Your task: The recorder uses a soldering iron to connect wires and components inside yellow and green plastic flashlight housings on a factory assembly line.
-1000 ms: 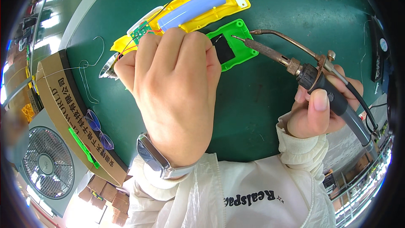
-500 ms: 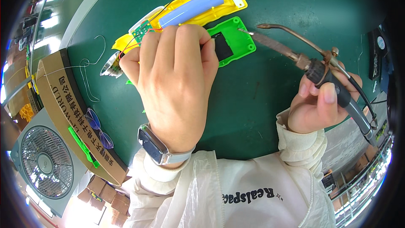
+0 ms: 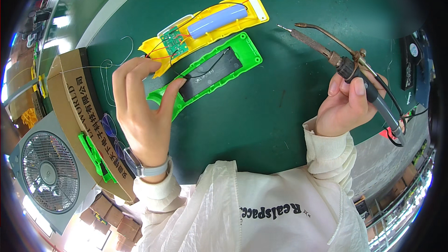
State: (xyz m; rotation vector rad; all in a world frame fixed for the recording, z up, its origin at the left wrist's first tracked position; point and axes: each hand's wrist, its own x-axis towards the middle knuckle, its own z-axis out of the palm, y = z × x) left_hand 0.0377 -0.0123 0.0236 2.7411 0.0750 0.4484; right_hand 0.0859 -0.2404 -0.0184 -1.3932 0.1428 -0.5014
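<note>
My right hand (image 3: pixel 347 109) grips a soldering iron (image 3: pixel 310 43) with a curved metal tube clamped alongside it. Its tip points up and left, apart from the other parts. A yellow casing half (image 3: pixel 259 10) holds a blue cylindrical battery (image 3: pixel 218 21) and a green circuit board (image 3: pixel 174 42) with thin red and black wires. Just below lies a green casing half (image 3: pixel 252 52) with a black panel (image 3: pixel 210 75) in it. My left hand (image 3: pixel 142 109) has thumb and fingers apart, the thumb by the panel's left end and the fingertips near the yellow casing's narrow end.
At the left stand a cardboard box (image 3: pixel 77 98) and a grey fan (image 3: pixel 48 172). A green plastic piece (image 3: pixel 97 157) rests on the box, with glasses (image 3: pixel 112 133) beside it. A loose thin wire (image 3: pixel 103 81) curls on the green table (image 3: pixel 261 126). A black device (image 3: pixel 409 65) sits far right.
My left hand has moved left and down off the casings, uncovering the circuit board and black panel. My right hand still holds the soldering iron, its tip now farther from the green casing half.
</note>
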